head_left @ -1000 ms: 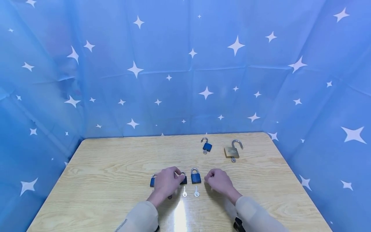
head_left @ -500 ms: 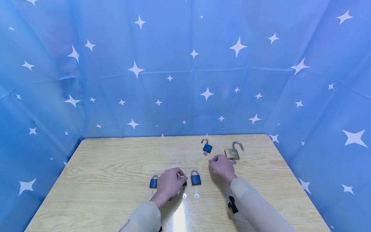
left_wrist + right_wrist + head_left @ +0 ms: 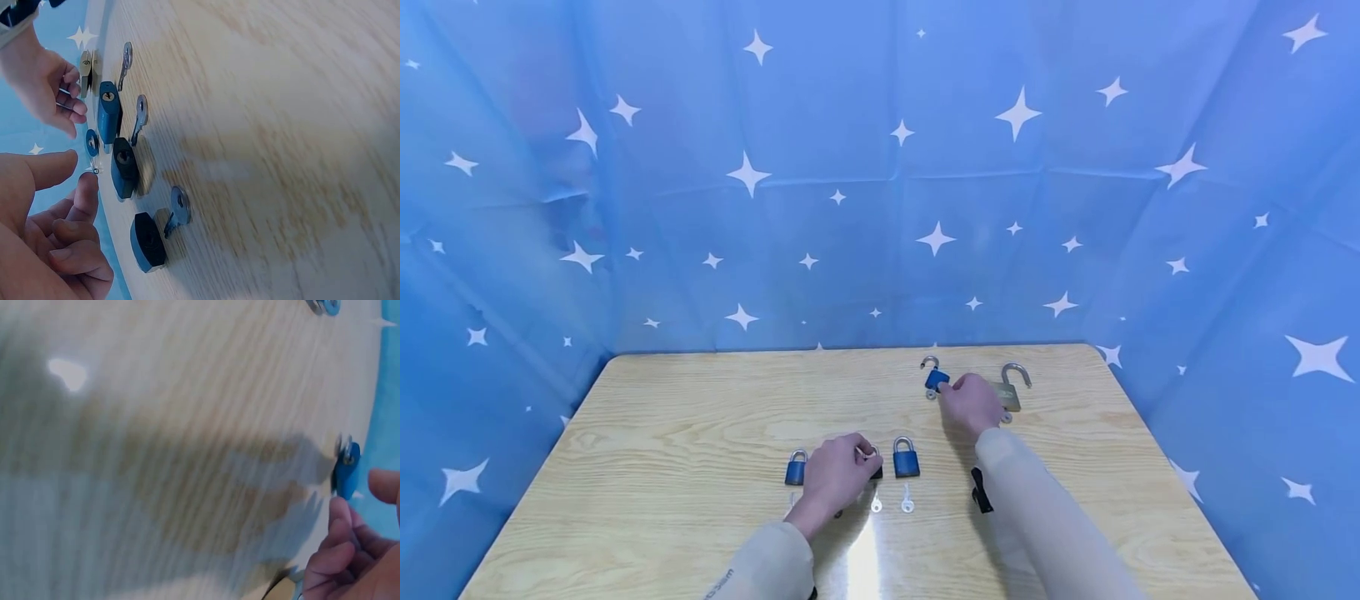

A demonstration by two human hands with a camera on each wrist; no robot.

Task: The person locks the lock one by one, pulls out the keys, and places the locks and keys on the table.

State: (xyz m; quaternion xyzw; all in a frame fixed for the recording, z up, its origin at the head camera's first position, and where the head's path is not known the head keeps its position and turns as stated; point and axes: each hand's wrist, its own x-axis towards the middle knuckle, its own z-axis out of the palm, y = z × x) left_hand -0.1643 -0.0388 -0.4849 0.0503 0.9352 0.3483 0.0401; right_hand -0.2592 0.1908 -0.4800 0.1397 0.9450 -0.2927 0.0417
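My left hand (image 3: 837, 471) hovers beside a black padlock (image 3: 877, 472), partly covering it in the head view. The left wrist view shows a gap between that hand's thumb and loosely bent fingers, with nothing pinched there. Farther back, my right hand (image 3: 973, 403) reaches to a small blue padlock (image 3: 936, 379) with its shackle swung out and a key in its base. In the right wrist view its bent fingertips lie at the blue padlock's (image 3: 347, 472) lower end, thumb held apart. Just right of this hand lies a brass padlock (image 3: 1009, 397), its shackle also swung out.
A blue padlock (image 3: 906, 459) with closed shackle lies near the middle, a key (image 3: 907, 500) in front. Another key (image 3: 876, 501) lies before the black padlock. One more blue padlock (image 3: 795, 469) lies left. The left wrist view adds a dark padlock (image 3: 148, 242) and its key (image 3: 180, 206).
My right hand has moved away from beside the middle blue padlock, back across the table to the small blue padlock. The left hand has stayed nearly in place.
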